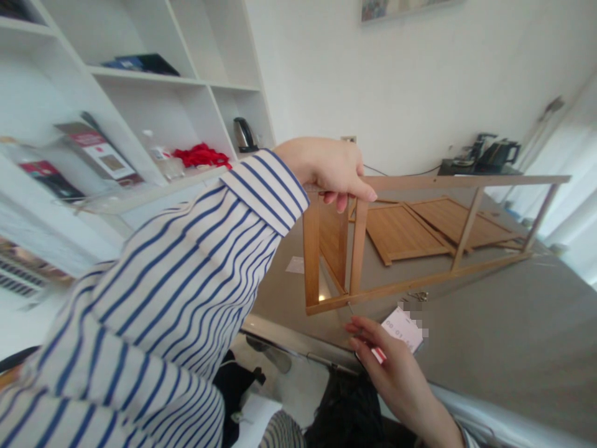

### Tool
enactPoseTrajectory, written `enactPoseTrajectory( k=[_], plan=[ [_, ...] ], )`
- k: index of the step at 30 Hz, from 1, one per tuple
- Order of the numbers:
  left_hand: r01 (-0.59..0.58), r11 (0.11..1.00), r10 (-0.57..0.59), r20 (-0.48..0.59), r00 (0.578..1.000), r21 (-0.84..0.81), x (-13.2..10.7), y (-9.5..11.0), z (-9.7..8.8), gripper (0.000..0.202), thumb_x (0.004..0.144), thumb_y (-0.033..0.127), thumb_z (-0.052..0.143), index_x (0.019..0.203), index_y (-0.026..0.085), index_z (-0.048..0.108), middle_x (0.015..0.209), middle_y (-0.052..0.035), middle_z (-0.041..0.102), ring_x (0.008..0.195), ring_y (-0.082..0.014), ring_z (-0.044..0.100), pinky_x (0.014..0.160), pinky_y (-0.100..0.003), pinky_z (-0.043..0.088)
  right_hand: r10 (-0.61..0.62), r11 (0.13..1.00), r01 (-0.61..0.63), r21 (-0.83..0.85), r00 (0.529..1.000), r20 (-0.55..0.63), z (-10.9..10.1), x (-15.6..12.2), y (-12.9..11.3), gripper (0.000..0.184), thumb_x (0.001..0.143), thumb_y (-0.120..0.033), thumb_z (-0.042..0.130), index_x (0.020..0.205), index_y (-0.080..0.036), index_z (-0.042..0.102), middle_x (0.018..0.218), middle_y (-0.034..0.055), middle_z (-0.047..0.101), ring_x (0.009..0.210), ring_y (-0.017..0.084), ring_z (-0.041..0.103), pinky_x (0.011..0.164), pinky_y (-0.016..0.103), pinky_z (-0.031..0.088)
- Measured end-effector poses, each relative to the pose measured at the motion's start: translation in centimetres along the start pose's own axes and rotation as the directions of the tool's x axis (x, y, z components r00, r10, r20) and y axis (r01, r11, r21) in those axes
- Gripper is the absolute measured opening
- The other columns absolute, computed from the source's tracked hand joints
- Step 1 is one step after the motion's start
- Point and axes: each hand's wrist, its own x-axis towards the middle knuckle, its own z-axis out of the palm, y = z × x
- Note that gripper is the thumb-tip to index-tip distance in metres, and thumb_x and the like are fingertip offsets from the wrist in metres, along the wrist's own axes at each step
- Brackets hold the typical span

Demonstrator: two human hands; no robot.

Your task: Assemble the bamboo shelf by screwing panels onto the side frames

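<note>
Striped sleeve (186, 267) foremost; our left hand (333, 165) clamped on wooden frame (438, 182).
It's upright at the desk (504, 330); right hand (389, 364) near lower rail (401, 285), can't tell its grip. We're likely fastening; next needs steady alignment.

Wd panels (398, 231), metal bits (420, 297) & white slip (295, 266) on grey tbl (522, 330).

On my feed I count two hands (336, 167), one frame (359, 246), at least two panels (405, 233), two kettles (243, 133), two bottles (168, 164), one table (513, 336)

White shelves (149, 76) hold a silver-and-black kettle (244, 134).
</note>
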Motion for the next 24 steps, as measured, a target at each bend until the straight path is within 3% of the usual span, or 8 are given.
enactPoseTrajectory(
  k=[3, 6, 9, 13, 17, 21, 24],
  plan=[
    [0.004, 1.000, -0.004, 0.004, 1.000, -0.003, 0.0, 0.1, 0.0, 0.038, 0.069, 0.051, 0.061, 0.085, 0.020, 0.075, 0.055, -0.0016, 0.060, 0.067, -0.0169, 0.058, 0.062, -0.026, 0.035, -0.156, 0.967, 0.149, -0.209, 0.988, -0.016, -0.7, 0.4, -0.4, 0.021, 0.093, -0.033, 0.057, 0.112, -0.026, 0.063, 0.104, 0.0051, 0.072, 0.089, 0.018, 0.068, 0.079, 0.031, 0.053],
    [0.003, 1.000, -0.003, 0.010, 1.000, -0.015, 0.0, 0.1, 0.0, 0.037, 0.070, 0.050, 0.061, 0.084, 0.019, 0.075, 0.054, -0.0014, 0.060, 0.066, -0.0164, 0.057, 0.062, -0.026, 0.034, -0.246, 0.937, 0.217, -0.275, 0.966, -0.075, -0.8, 0.9, -1.1, 0.017, 0.095, -0.032, 0.054, 0.103, -0.024, 0.065, 0.100, 0.0059, 0.071, 0.090, 0.019, 0.067, 0.079, 0.030, 0.052],
    [0.011, 1.000, -0.011, 0.006, 1.000, -0.011, 0.0, 0.1, 0.1, 0.037, 0.071, 0.050, 0.061, 0.086, 0.020, 0.075, 0.054, -0.0006, 0.060, 0.064, -0.0153, 0.057, 0.061, -0.026, 0.034, -0.192, 0.957, 0.155, -0.246, 0.973, -0.131, -0.2, 1.0, -1.3, 0.018, 0.096, -0.034, 0.050, 0.097, -0.023, 0.064, 0.087, 0.0040, 0.070, 0.081, 0.017, 0.067, 0.070, 0.027, 0.052],
    [0.021, 1.000, -0.021, 0.001, 1.000, -0.009, -0.1, 0.1, 0.1, 0.037, 0.070, 0.050, 0.062, 0.087, 0.020, 0.075, 0.055, -0.0006, 0.062, 0.062, -0.0146, 0.056, 0.061, -0.026, 0.034, -0.034, 0.997, 0.018, -0.072, 0.975, -0.222, 0.7, 1.1, -0.6, 0.022, 0.098, -0.038, 0.045, 0.102, -0.022, 0.060, 0.082, 0.0035, 0.070, 0.067, 0.015, 0.066, 0.057, 0.024, 0.051],
    [0.022, 0.999, -0.021, 0.011, 1.000, -0.034, 0.1, -0.1, 0.2, 0.038, 0.068, 0.051, 0.064, 0.090, 0.020, 0.075, 0.061, -0.0018, 0.065, 0.063, -0.0150, 0.057, 0.062, -0.026, 0.035, -0.027, 1.000, 0.029, 0.003, 0.964, -0.264, 0.9, 1.3, 0.1, 0.023, 0.100, -0.037, 0.042, 0.109, -0.021, 0.055, 0.083, 0.0039, 0.071, 0.065, 0.014, 0.066, 0.057, 0.024, 0.053],
    [0.007, 0.999, -0.007, 0.005, 1.000, -0.042, 0.4, -0.5, 0.2, 0.041, 0.068, 0.053, 0.064, 0.091, 0.021, 0.074, 0.065, -0.0015, 0.067, 0.062, -0.0138, 0.058, 0.064, -0.026, 0.037, -0.252, 0.942, 0.194, -0.274, 0.948, -0.194, 0.0, 1.4, 0.2, 0.015, 0.099, -0.029, 0.045, 0.105, -0.022, 0.057, 0.079, 0.0016, 0.069, 0.069, 0.014, 0.066, 0.061, 0.024, 0.052],
    [0.012, 0.999, -0.012, 0.003, 1.000, -0.036, 0.5, -0.6, 0.3, 0.042, 0.069, 0.054, 0.064, 0.092, 0.021, 0.074, 0.066, -0.0015, 0.068, 0.063, -0.0141, 0.059, 0.065, -0.026, 0.038, -0.506, 0.749, 0.367, -0.552, 0.854, -0.118, -1.0, 1.6, 0.0, 0.011, 0.096, -0.022, 0.052, 0.105, -0.020, 0.058, 0.093, 0.0067, 0.070, 0.082, 0.018, 0.067, 0.072, 0.029, 0.053]
  ],
)
